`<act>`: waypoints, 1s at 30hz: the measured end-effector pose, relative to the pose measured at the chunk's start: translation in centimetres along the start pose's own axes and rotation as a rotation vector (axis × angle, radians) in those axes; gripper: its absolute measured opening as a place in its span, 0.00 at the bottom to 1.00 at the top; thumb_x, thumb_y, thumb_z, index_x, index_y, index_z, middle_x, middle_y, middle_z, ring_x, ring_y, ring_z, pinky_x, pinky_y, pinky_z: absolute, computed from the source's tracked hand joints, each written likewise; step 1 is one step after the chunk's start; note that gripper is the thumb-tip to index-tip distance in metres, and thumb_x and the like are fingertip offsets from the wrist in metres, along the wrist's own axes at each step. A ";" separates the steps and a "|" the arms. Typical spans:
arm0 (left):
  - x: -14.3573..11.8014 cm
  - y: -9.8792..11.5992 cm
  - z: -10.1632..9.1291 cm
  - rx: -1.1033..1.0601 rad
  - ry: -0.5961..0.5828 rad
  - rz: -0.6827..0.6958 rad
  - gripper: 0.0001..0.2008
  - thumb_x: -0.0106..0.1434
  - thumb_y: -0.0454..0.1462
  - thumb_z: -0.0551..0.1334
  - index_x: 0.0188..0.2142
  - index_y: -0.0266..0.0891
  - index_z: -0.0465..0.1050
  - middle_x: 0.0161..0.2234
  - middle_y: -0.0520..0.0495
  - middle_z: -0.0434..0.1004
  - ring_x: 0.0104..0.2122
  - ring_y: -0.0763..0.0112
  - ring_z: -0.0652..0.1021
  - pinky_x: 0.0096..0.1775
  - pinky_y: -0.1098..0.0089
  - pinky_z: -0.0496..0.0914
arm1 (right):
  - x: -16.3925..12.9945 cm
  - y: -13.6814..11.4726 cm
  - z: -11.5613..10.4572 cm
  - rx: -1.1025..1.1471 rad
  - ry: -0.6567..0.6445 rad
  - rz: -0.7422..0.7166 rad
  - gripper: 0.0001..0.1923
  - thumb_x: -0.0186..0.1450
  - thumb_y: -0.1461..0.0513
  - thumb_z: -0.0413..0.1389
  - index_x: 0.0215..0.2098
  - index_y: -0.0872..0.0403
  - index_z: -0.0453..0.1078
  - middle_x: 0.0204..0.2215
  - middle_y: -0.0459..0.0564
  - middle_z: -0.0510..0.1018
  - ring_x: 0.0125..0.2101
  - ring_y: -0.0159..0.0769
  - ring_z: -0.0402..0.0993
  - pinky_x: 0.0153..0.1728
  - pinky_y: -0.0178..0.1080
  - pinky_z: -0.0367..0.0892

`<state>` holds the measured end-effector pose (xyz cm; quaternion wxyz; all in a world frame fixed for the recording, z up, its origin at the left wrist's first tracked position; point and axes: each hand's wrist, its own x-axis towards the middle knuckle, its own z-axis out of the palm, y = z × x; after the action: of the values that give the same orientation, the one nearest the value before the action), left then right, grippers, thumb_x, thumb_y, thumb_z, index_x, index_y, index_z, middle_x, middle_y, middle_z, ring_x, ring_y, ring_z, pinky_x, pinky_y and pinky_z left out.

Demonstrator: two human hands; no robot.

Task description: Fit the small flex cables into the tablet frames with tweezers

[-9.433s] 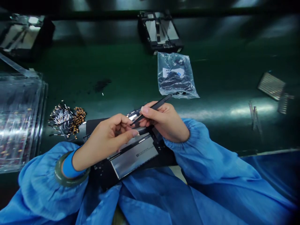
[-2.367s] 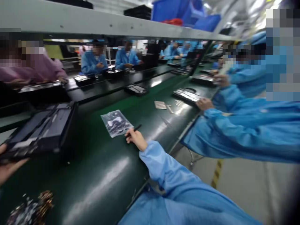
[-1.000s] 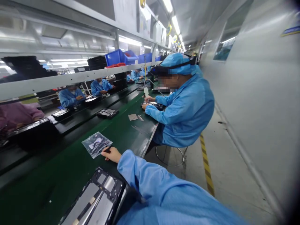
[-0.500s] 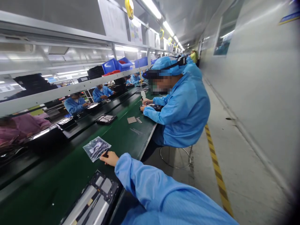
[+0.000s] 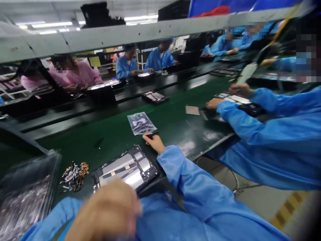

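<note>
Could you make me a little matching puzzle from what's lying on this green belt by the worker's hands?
Things:
1. plastic bag
2. open device
3. pile of small parts
4. right hand

Places:
A. left of the open device
B. just beyond the right hand's fingertips
C. resting on the belt, holding a thin black tool
D. nearest the worker, between the sleeves

Pairs: 1-B, 2-D, 3-A, 4-C

factory assembly line | green conveyor belt [image 5: 112, 134] | smocked workers [image 5: 157, 60]
</note>
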<state>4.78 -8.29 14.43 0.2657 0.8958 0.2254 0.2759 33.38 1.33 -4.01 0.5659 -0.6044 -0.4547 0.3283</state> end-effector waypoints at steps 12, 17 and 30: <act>19.0 -17.4 11.6 0.298 -0.181 -0.238 0.15 0.60 0.37 0.61 0.45 0.33 0.67 0.49 0.36 0.71 0.53 0.55 0.70 0.55 0.55 0.63 | 1.6 -0.9 -2.8 -0.059 0.288 -0.179 0.15 0.55 0.50 0.60 0.31 0.52 0.71 0.31 0.48 0.77 0.34 0.37 0.74 0.41 0.41 0.69; 19.0 -18.4 12.6 0.319 -0.173 -0.272 0.07 0.63 0.35 0.54 0.32 0.37 0.70 0.41 0.40 0.75 0.44 0.59 0.75 0.48 0.61 0.68 | 1.5 -0.6 -2.8 -0.080 0.278 -0.180 0.16 0.56 0.49 0.59 0.33 0.52 0.70 0.32 0.47 0.77 0.33 0.35 0.74 0.39 0.40 0.70; 18.0 -17.7 12.5 0.286 -0.219 -0.233 0.07 0.64 0.37 0.55 0.32 0.38 0.69 0.44 0.41 0.74 0.49 0.58 0.73 0.50 0.60 0.67 | 0.4 -0.8 -2.9 -0.142 0.172 -0.103 0.14 0.56 0.51 0.60 0.33 0.52 0.71 0.32 0.47 0.77 0.33 0.34 0.74 0.38 0.39 0.70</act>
<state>21.30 10.59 1.74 0.1889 0.9169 0.3341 0.1095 36.01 0.58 -2.77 0.5748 -0.6447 -0.4569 0.2130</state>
